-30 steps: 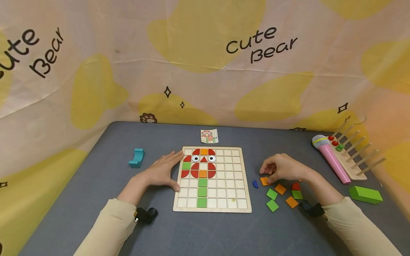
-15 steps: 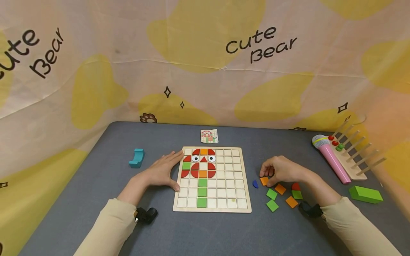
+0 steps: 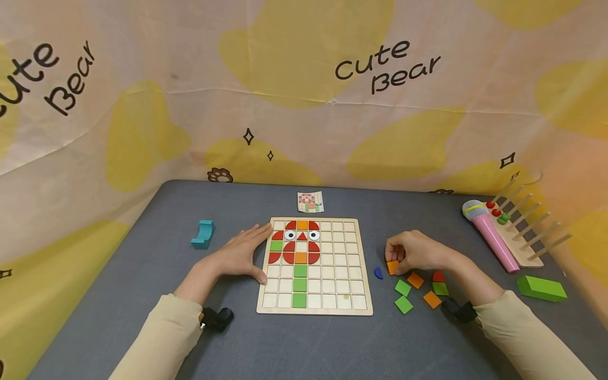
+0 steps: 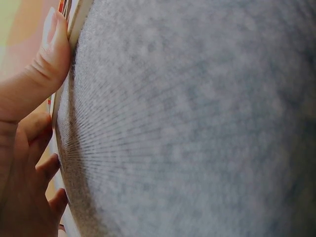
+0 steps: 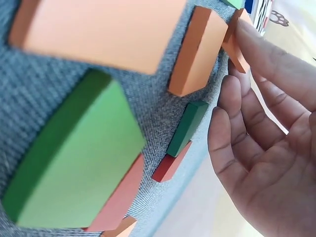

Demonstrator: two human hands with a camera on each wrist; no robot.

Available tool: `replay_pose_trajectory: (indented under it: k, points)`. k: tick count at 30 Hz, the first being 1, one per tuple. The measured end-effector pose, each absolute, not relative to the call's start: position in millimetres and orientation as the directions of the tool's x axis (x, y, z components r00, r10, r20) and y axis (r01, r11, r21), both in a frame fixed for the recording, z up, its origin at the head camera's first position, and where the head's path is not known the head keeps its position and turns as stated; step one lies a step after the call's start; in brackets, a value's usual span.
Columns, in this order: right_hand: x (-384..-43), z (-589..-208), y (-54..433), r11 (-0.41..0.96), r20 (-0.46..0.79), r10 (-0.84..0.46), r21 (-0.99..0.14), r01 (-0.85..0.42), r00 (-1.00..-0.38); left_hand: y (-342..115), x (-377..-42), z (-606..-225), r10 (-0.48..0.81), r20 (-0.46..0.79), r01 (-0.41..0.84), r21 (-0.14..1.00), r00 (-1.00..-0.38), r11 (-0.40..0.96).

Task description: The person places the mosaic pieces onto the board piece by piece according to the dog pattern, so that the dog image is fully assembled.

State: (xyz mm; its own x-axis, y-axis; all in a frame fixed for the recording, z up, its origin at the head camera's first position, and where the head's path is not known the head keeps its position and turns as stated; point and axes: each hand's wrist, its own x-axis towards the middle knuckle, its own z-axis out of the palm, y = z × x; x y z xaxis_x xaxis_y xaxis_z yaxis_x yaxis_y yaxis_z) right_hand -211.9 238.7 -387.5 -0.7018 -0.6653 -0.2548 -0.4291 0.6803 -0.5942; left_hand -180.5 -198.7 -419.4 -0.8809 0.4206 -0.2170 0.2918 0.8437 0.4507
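My right hand [image 3: 420, 250] pinches an orange square tile [image 3: 392, 267] between thumb and fingertips. In the right wrist view that tile [image 5: 237, 42] stands tilted, with one edge raised. Around this hand lie a blue half-round piece [image 3: 378, 273], green tiles [image 3: 404, 305], other orange tiles [image 3: 433, 300] and a red piece [image 3: 439, 276]. My left hand [image 3: 241, 253] rests with spread fingers along the left edge of a wooden grid board [image 3: 328, 311]. Red, orange and green pieces and two eye pieces [image 3: 314, 235] fill part of the board's left half. In the left wrist view the thumb [image 4: 55, 54] touches the board's rim.
Behind the board lies a small picture card [image 3: 310, 202]. A teal curved block [image 3: 204, 235] sits at left. To the right are a pink toy microphone [image 3: 494, 237], a wooden peg rack [image 3: 532, 250] and a green block [image 3: 541, 288]. A printed cloth [image 3: 304, 132] hangs behind the table.
The right hand's fingers have closed on the orange tile, which now shows tilted up slightly from where it lay. The left hand and the board have stayed put.
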Motion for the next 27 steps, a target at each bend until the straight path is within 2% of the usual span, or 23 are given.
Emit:
replay_pose_trajectory:
  k: [12,27]
  points:
    - [-211.6,-382.4,235.5,0.648,-0.255,-0.675,-0.654,-0.390,-0.693,-198.7,-180.5,-418.6,0.417,-0.220,0.288,0.450,-0.882,0.845]
    - [-202.0,-380.0,191.7,0.601,-0.102,-0.680,-0.646,-0.471,-0.726,-199.1,-180.9,-417.7,0.418,-0.229,0.287,0.447,-0.879,0.847]
